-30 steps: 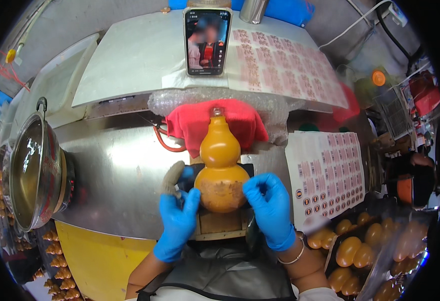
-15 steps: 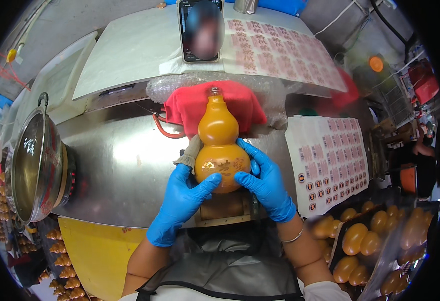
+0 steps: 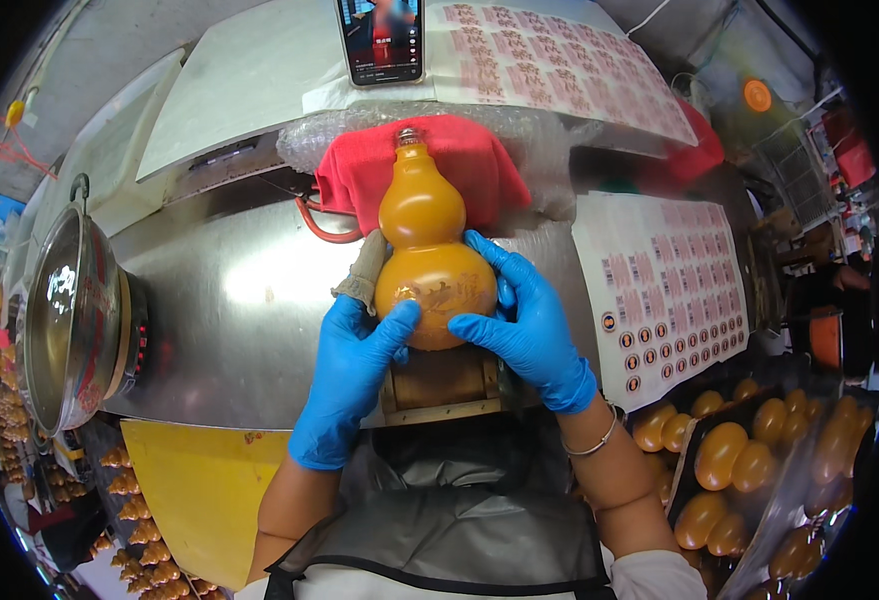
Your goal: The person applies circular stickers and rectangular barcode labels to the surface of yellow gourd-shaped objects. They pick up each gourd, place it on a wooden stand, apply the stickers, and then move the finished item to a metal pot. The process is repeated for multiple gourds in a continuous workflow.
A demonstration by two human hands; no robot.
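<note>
Glossy amber gourd-shaped bottle [image 3: 427, 252] now clamped by fingers of blue-gloved left hand [image 3: 352, 348] and blue-gloved right hand [image 3: 537, 335], earlier right-hand pinch released; brown marking [image 3: 451, 294] apparently being smoothed.

Bright white glare across the steel worktop [image 3: 229, 330]

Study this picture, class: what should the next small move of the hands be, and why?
Probably a light outward stroke of the right thumb over the brown lettering, to smooth any raised edge. The left hand and right hand hold the gourd-shaped bottle by both sides of its lower bulb, and the right thumb sits just below the lettering. Whether any edge lifts is unclear.
</note>
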